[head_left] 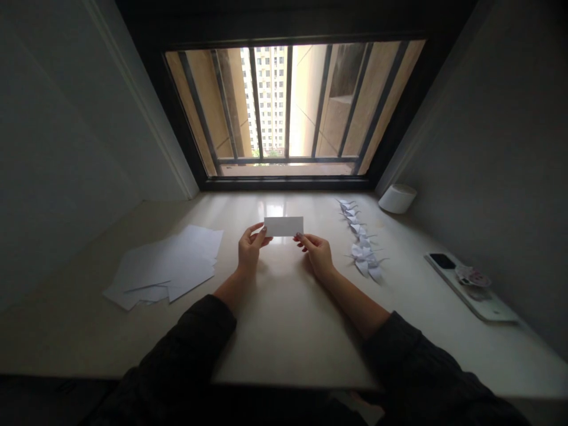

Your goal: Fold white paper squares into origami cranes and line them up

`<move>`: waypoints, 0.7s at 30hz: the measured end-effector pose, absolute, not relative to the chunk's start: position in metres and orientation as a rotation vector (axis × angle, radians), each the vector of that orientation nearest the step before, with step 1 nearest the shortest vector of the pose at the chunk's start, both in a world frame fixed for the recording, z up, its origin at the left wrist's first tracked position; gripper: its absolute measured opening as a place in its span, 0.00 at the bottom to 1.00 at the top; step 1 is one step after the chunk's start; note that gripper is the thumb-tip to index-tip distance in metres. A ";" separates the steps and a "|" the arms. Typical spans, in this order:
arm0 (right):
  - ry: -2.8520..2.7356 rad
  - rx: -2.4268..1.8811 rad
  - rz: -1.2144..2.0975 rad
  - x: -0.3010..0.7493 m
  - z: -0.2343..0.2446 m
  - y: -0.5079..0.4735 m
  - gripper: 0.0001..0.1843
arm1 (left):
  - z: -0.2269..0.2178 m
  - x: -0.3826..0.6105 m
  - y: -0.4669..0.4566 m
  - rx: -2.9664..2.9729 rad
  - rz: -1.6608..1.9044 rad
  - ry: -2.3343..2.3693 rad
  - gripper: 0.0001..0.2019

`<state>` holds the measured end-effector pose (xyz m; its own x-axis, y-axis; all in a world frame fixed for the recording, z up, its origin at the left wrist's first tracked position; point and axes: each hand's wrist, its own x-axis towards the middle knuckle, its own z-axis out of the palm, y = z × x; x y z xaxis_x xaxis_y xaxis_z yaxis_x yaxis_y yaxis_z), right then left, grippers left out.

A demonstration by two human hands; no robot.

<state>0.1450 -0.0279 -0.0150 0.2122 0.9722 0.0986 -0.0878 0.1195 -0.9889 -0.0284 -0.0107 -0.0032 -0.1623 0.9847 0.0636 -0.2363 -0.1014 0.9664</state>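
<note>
The paper [284, 226] is at the centre of the frame, above the desk [288, 331]: a plain, pale grey rectangle, wider than tall, with straight edges. The left hand [251, 244] pinches its left end, the right hand [318, 251] its lower right corner; the thumbs cover small parts of it. At left, white sheets [171, 263] lie in an uneven, overlapping pile. Right of centre, white folded figures [362, 253] with pointed tips run in a crowded line beside the right hand. Farther right are a white roll [398, 199] and a pale phone [488, 310] bearing an ornament [473, 277]. Dark sleeves [190, 337] hide parts of the desk's near edge. A barred window [288, 183] fills the top centre.
</note>
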 end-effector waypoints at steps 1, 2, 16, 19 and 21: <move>-0.995 -1.140 1.015 0.144 -0.015 -0.028 0.17 | -0.002 -0.027 -0.012 1.012 1.461 1.065 0.27; -0.965 -1.129 1.015 0.144 -0.014 -0.029 0.16 | -0.001 -0.027 -0.013 1.029 1.427 1.047 0.28; -1.135 -1.096 1.074 0.134 -0.016 -0.034 0.16 | -0.005 -0.022 -0.019 1.337 1.180 1.167 0.17; -1.173 -1.116 1.063 0.134 -0.017 -0.032 0.17 | -0.007 -0.022 -0.019 1.381 1.153 1.156 0.17; -1.198 -1.140 1.051 0.134 -0.018 -0.032 0.18 | -0.008 -0.022 -0.019 1.387 1.159 1.163 0.17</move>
<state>0.1336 -0.0316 -0.0177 0.0878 0.9868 0.1357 -0.0057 0.1367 -0.9906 -0.0221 -0.0193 -0.0082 0.0973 0.9916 0.0854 0.0886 -0.0941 0.9916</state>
